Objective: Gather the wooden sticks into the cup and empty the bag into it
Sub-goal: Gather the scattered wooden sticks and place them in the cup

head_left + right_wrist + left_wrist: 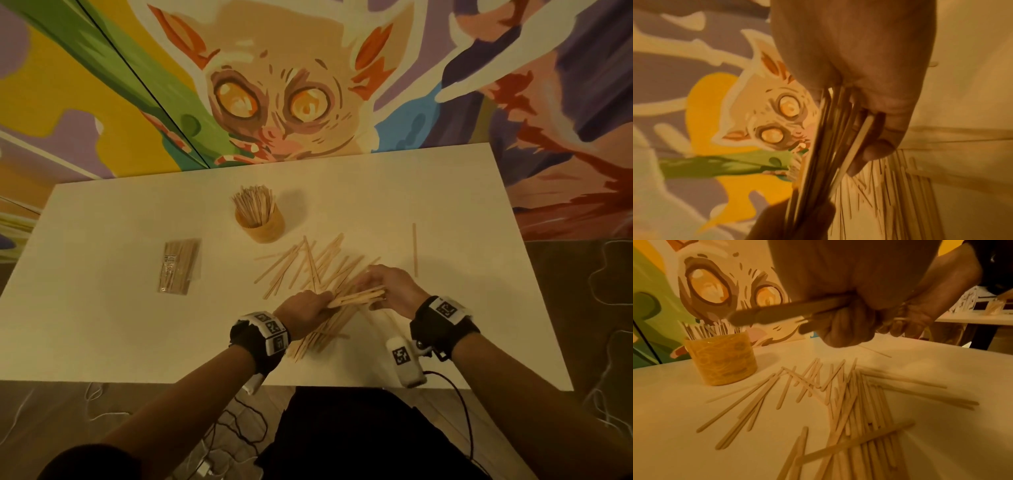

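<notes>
Both hands hold one bundle of wooden sticks just above the table. My left hand grips its left end; in the left wrist view the fingers curl round the sticks. My right hand holds the right end, fingers wrapped round the bundle. Beneath and beyond the hands lies a loose pile of sticks. The round yellow cup, with several sticks standing in it, is behind the pile. A clear bag of sticks lies flat to the left.
One lone stick lies to the right of the pile. The white table ends at a painted wall behind and at its front edge near my body. Cables lie on the floor below.
</notes>
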`<state>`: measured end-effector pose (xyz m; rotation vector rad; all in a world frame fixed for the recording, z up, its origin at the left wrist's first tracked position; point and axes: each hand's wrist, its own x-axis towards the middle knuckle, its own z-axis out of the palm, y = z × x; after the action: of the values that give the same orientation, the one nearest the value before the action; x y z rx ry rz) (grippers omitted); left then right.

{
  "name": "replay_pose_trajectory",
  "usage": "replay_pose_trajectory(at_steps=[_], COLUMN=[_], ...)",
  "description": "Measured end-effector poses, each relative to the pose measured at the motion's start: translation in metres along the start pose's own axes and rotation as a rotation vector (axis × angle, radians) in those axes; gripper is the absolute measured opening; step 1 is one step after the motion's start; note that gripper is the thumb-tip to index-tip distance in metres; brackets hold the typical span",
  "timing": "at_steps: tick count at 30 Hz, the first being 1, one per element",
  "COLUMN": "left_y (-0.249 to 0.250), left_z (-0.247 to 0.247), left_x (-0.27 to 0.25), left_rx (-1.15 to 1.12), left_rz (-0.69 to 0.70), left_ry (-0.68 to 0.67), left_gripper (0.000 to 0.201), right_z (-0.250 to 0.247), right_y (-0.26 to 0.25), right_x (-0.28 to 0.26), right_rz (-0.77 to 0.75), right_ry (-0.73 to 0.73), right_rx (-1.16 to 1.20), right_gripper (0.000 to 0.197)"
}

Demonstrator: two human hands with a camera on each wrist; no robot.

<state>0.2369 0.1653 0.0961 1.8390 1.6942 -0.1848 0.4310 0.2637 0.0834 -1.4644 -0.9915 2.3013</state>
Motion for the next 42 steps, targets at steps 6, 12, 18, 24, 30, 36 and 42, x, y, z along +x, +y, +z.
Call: replay_pose_trajectory(at_steps=[6,12,18,24,30,36,42], left_y=[0.011,0.018,0.029,0.031,0.026,-0.013,-0.029], left_z=[-0.010,-0.019,-0.027,-0.025,-0.018,-0.030,-0.036], left_x=[0.008,0.011,0.011,0.010,0.013,-0.001,-0.027], left_rx=[0.028,0.215,0.234,0.091,0.058,-0.143,-1.054], left_rz=[-0.091,-0.215,-0.193,-0.112,-0.116,-0.166,-0.258], left_ry=[0.040,-0.010,-0.044,0.014,0.055,0.046,0.242], left_gripper=[0.032,0.030,0.033,0.053,0.071,0.047,0.027], right_z=[0.022,0.030,0.029,0.028,0.028,0.012,0.010], right_y=[0.003,0.003,0.001,0.002,0.009,0.006,-0.002], right_x=[-0.006,-0.013,-0.012,-0.013,-0.007,-0.005,-0.004], right_rz=[-0.073,-0.183,-0.239,-0.202,-0.220,-0.186,-0.142], right_ry=[0.040,-0.054,-0.141,-0.197,-0.152,-0.170,-0.164], right_rx=[-0.216,-0.440,-0.380,-0.263,-0.151,-0.041,0.055], right_gripper=[0.040,0.039,0.020,0.021,0.019,0.016,0.023])
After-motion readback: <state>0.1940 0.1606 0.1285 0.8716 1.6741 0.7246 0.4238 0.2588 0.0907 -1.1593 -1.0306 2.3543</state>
